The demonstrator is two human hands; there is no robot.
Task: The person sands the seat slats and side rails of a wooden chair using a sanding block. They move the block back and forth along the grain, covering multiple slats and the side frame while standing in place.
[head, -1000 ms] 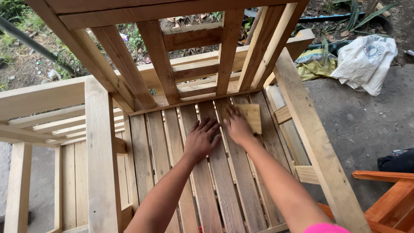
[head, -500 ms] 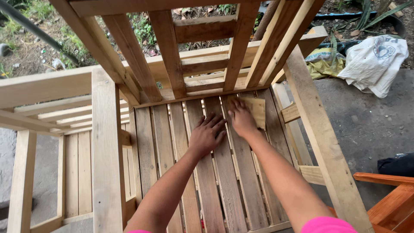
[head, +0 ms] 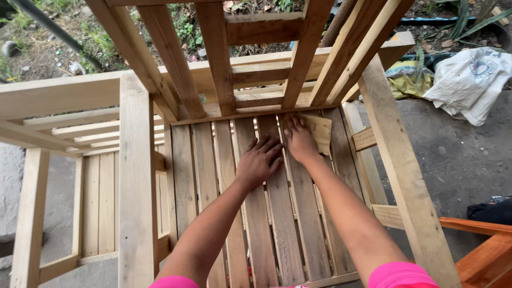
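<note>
A bare wooden chair fills the view, its slatted seat point(head: 202, 176) below me and its slatted backrest point(head: 218, 53) rising at the top. My right hand point(head: 300, 140) presses a tan sheet of sandpaper point(head: 321, 129) against the slats at the back of the seat, close to the backrest. Part of the sheet is hidden under the fingers. My left hand point(head: 260, 160) lies flat beside it on the middle slats, fingers spread, holding nothing. The two hands almost touch.
The chair's left armrest post point(head: 136, 176) and right armrest point(head: 397, 154) flank my arms. A second unfinished wooden frame point(head: 64, 133) stands at the left. A white sack point(head: 469, 80) lies on the concrete at the upper right, with an orange-brown wooden piece point(head: 485, 256) at the bottom right.
Both hands have slid a little toward the backrest, the right one taking the sandpaper with it. The view has shifted slightly.
</note>
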